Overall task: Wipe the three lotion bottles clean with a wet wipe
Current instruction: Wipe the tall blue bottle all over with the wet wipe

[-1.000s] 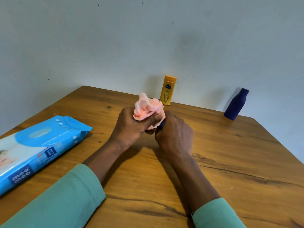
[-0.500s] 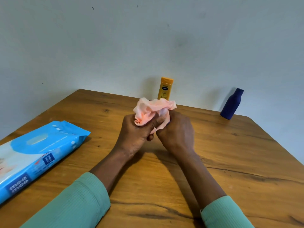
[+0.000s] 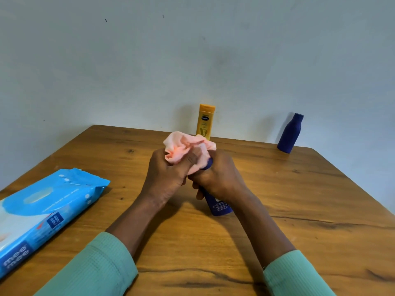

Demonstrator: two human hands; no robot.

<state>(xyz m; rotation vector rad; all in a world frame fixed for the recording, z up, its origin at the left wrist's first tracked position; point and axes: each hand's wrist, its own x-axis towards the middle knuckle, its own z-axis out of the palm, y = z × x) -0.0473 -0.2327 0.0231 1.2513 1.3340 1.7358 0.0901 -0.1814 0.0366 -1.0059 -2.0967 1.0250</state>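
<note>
At the middle of the wooden table (image 3: 299, 210) stands a dark blue lotion bottle (image 3: 218, 207), gripped around its upper body by my right hand (image 3: 220, 176). My left hand (image 3: 166, 176) clutches a crumpled pink wet wipe (image 3: 183, 150) pressed over the bottle's top, which is mostly hidden. A yellow lotion bottle (image 3: 205, 121) stands upright at the far edge against the wall. A second dark blue bottle (image 3: 290, 133) stands at the far right by the wall.
A blue pack of wet wipes (image 3: 42, 214) lies flat at the table's left edge. A pale wall rises right behind the table's far edge. Bare wood shows to the right of my hands and in front of them.
My right hand has slid up the held bottle, so its lower body and label now show. The wipe stays bunched over the top in my left hand.
</note>
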